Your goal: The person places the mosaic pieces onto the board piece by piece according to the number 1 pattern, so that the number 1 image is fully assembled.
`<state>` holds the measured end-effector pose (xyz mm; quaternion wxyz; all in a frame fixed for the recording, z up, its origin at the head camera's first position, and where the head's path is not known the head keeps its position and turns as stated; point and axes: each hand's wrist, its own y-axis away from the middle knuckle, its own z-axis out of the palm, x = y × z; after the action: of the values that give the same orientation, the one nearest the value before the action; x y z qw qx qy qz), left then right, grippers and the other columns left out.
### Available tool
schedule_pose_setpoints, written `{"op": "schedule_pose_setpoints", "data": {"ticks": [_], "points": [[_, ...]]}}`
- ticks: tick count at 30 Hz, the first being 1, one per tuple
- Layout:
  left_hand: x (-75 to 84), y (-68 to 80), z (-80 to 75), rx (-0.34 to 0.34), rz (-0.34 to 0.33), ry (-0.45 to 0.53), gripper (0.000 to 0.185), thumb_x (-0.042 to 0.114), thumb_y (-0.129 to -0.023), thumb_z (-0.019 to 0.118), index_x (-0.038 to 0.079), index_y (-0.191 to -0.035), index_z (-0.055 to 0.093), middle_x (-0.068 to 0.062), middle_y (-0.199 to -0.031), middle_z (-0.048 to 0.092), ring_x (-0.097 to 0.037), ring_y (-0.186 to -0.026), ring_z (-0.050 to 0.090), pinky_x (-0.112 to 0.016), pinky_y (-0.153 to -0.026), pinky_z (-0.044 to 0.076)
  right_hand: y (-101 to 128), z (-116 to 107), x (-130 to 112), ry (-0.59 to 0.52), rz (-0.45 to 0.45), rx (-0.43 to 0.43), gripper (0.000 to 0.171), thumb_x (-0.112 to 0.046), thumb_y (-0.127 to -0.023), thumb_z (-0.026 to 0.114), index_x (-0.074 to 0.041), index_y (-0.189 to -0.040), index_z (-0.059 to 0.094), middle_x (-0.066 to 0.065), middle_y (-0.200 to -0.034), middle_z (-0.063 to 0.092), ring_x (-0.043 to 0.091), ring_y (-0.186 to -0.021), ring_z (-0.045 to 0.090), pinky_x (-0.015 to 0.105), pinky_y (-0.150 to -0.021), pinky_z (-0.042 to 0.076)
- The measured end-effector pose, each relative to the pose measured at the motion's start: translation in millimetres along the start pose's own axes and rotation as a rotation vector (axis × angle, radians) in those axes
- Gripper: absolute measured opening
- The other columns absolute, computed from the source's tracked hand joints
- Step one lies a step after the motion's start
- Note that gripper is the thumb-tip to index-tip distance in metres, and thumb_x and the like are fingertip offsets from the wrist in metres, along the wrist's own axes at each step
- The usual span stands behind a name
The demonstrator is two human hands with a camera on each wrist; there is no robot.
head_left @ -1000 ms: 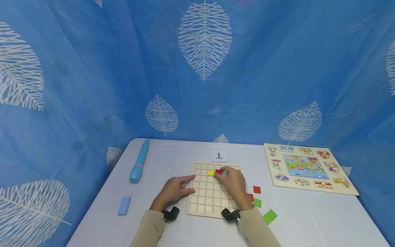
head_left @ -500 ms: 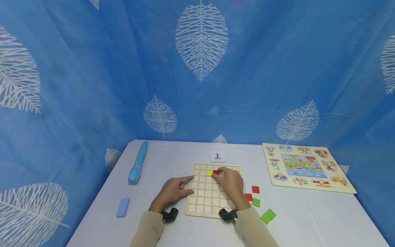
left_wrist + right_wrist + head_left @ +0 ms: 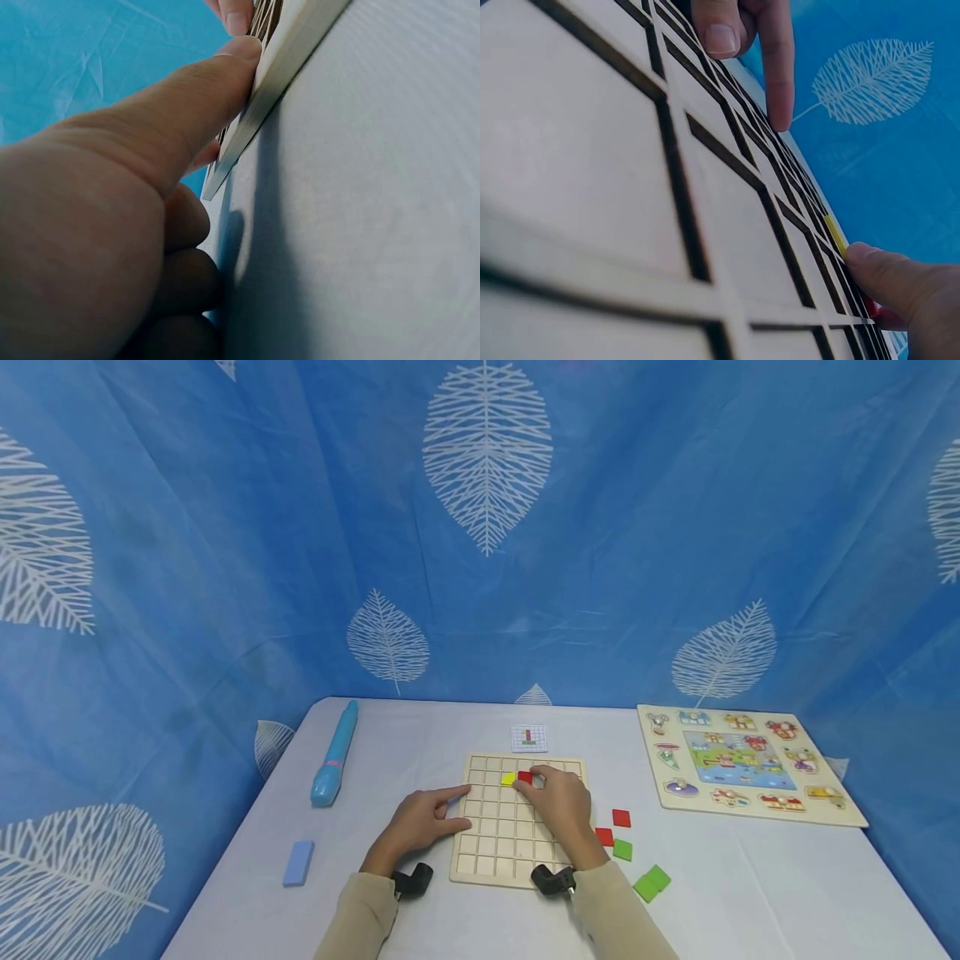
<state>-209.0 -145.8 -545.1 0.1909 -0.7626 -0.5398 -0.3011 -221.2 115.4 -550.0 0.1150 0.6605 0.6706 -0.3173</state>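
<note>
Head view shows the right hand [image 3: 562, 806] pinching a red tile [image 3: 525, 777] just beyond its fingertips on the wooden grid board [image 3: 495, 852], beside a yellow tile [image 3: 508, 778], while the left hand [image 3: 420, 822], index finger extended, presses the board's left edge.

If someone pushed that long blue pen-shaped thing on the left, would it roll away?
The blue pen looks rounded and lies flat on the table, so a sideways push would probably roll it. Its thicker near end might make it curve. It looks like stiff plastic, likely light.
</note>
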Motion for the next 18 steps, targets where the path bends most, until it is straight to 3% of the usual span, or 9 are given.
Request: {"op": "schedule_pose_setpoints", "data": {"ticks": [18], "points": [[0.7, 0.0, -1.3, 0.005, 0.001, 0.01, 0.062, 0.046, -0.085, 0.082, 0.025, -0.141, 0.064, 0.01, -0.058, 0.039, -0.007, -0.051, 0.032, -0.025, -0.05, 0.027, 0.4, -1.2, 0.3, 0.014, -0.002, -0.019, 0.042, -0.038, -0.084, 0.086, -0.01, -0.115, 0.079, 0.009, -0.096, 0.078, 0.03, -0.093, 0.073, 0.04, -0.072, 0.054]]}}
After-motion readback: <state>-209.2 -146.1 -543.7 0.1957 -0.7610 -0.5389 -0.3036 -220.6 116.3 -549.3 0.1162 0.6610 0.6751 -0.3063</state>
